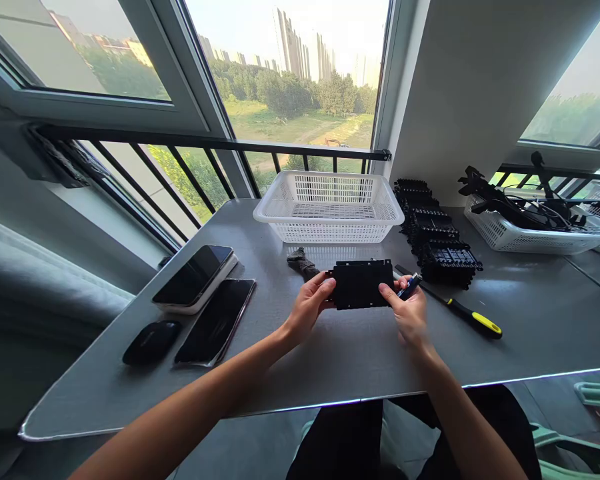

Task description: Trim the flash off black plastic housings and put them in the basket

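A flat black rectangular plastic panel [364,285] with small tabs along its edges is held between both hands, above the table. My left hand [310,303] is closed on its left end, thumb on the face. At the right end my right hand [409,310] pinches the panel the same way. A short dark blue stick-like object [410,287], kind unclear, also sits in the right hand, poking out past the fingers. Beyond the right hand lies a screwdriver [475,318] with a black and yellow handle. A crumpled dark grey cloth-like item [303,263] lies behind the left hand.
A white plastic basket [330,233] stands at the back. To its right are stacked black plastic parts [433,227]. Another white basket [525,237] holds black parts and cables. On the left lie a phone [217,323], a white box with a dark top [195,277] and a black mouse-shaped object [151,343].
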Demonstrator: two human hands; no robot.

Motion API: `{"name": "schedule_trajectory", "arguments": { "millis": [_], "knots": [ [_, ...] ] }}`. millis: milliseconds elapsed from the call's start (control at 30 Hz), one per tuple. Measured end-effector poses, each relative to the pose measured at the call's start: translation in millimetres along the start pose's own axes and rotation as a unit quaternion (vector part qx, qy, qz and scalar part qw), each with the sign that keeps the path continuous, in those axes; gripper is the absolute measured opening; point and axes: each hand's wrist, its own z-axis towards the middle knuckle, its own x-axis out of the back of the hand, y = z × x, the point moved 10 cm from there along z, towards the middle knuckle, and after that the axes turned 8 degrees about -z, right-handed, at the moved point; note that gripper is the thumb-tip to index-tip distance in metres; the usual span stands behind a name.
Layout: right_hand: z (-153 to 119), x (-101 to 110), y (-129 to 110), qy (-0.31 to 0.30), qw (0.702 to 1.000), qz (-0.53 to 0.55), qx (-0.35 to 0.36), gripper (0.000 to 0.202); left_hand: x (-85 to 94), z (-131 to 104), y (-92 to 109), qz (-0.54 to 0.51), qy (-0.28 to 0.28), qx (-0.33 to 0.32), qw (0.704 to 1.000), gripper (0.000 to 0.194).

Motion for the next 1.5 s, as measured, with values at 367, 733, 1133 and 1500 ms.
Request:
{"name": "schedule_trajectory", "arguments": {
  "millis": [367,733,1133,1500],
  "knots": [
    [-2,0,-7,0.005,1.000,0.008,0.015,0.036,-13.6,-5,4,0.065,-0.045,-0.008,0.997,0.042],
    [-1,2,-5,0.003,1.000,0.007,0.008,0.035,-9.6,-6,4,0.083,-0.024,0.007,0.996,0.047],
    [-31,3,-58,0.006,0.994,-0.095,0.057,0.021,-4.5,-5,16,0.065,-0.010,-0.062,0.996,0.044],
    [-62,-69,-1,-0.238,0.943,0.132,-0.192,0.035,-5.6,-6,15,0.078,-0.018,-0.087,0.993,0.045]
  ]
}}
